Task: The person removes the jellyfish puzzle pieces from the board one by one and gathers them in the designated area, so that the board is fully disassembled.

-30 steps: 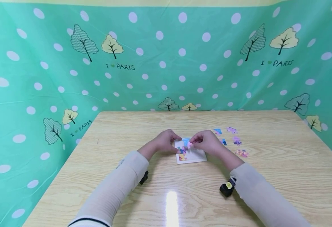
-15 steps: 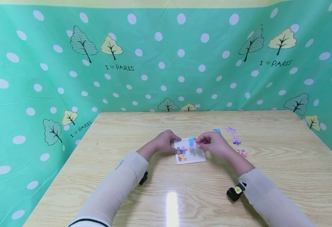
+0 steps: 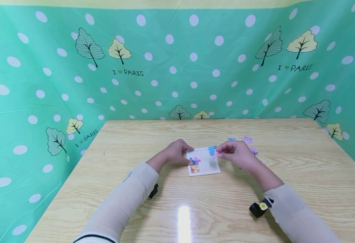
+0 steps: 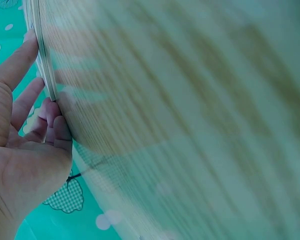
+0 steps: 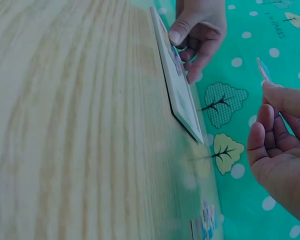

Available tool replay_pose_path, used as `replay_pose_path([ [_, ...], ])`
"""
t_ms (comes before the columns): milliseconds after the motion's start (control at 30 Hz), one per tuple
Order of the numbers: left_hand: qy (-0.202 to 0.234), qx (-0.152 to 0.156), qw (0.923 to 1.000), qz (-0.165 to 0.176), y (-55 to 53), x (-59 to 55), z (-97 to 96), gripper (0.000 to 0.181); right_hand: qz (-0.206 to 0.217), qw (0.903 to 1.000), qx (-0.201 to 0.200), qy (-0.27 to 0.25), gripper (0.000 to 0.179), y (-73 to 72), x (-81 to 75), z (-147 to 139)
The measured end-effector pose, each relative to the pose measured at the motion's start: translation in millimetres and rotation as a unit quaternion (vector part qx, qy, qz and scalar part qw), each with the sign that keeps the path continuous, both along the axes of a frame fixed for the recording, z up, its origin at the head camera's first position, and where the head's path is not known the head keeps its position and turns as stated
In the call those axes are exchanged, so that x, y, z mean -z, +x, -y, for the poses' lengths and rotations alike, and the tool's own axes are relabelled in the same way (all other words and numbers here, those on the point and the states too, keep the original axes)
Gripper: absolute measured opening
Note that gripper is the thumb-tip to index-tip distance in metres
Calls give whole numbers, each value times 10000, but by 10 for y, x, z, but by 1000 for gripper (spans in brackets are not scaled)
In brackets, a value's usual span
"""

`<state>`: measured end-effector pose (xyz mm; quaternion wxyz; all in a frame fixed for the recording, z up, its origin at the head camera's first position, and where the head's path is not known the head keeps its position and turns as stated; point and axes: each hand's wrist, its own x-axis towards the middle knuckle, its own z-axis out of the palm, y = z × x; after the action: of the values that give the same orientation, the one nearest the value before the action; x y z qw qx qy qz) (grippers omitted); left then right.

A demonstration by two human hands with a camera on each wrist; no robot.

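A white jigsaw tray [image 3: 203,172] lies on the table, with a few joined colourful pieces [image 3: 194,165] at its left side. My left hand [image 3: 176,152] holds the tray by its left edge, thumb and index finger apart on it. In the right wrist view, the left thumb [image 5: 177,35] lies over the tray's face. My right hand [image 3: 236,153] pinches a blue and pink jigsaw piece [image 3: 212,151] between thumb and fingertips, over the tray's upper right corner. That piece [image 5: 263,70] stands edge-on and raised in the right wrist view.
Loose jigsaw pieces [image 3: 247,139] lie to the right of the tray, some partly hidden behind the right hand. The wooden table [image 3: 119,202] meets a green dotted cloth [image 3: 153,60] at its back edge. Black wrist cameras [image 3: 258,210] hang below the sleeves.
My right hand has moved right with the pinched jigsaw piece, from the tray's top middle to its upper right corner. The left hand and tray have stayed in place.
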<state>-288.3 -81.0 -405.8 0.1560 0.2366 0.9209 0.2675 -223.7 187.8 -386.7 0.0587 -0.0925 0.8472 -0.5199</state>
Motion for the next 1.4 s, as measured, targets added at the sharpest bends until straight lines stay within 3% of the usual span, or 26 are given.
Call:
replay_pose_path([
  [267, -16, 30, 10000, -18, -2, 0, 0, 56, -189, 9998, 55, -41, 16, 47, -47, -145],
  [967, -6, 77, 10000, 8, -4, 1, 5, 57, -193, 9986, 430, -230, 22, 106, -142, -507],
  [1400, 10, 44, 9999, 119, 10, -16, 13, 59, -327, 9967, 711, -209, 33, 106, -101, -805],
])
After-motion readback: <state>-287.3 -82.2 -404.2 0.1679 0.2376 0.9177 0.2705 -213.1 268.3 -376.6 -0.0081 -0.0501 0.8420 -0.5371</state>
